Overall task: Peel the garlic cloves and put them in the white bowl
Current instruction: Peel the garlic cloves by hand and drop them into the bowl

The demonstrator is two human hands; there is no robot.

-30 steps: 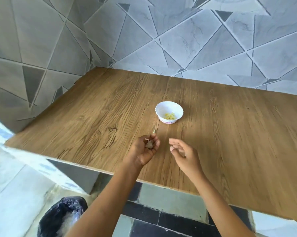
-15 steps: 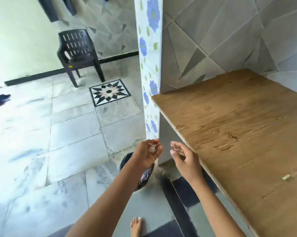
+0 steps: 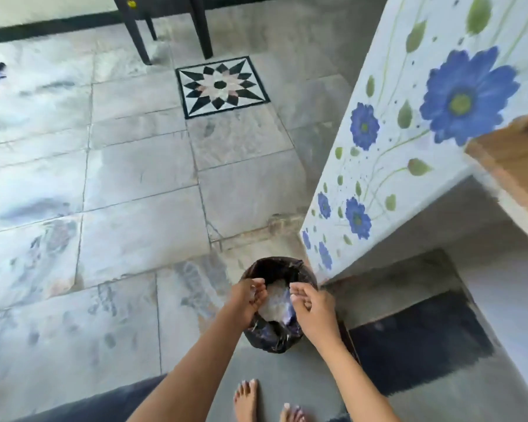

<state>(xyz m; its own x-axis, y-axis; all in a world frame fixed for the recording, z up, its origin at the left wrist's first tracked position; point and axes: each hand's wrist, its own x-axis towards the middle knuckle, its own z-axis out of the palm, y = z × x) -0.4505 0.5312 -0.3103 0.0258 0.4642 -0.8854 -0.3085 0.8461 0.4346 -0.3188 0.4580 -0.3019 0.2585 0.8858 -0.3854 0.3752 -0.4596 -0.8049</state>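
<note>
black bin bag (image 3: 272,339) | left hand (image 3: 246,301) curled over it, hold unclear | right hand (image 3: 313,309) beside, loose, empty

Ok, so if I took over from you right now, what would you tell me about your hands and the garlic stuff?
Left hand: over the black bin bag, fingers curled round a small pale scrap, likely garlic peel.
Right hand: beside it over the bin, loosely curled, holding nothing I can see.
White bowl and cloves: out of view; only the wooden counter edge shows at the right.
Done: cannot be judged from this view.
Left: drop the scrap in the bin, turn to the counter, peel any remaining cloves into the bowl.
</note>
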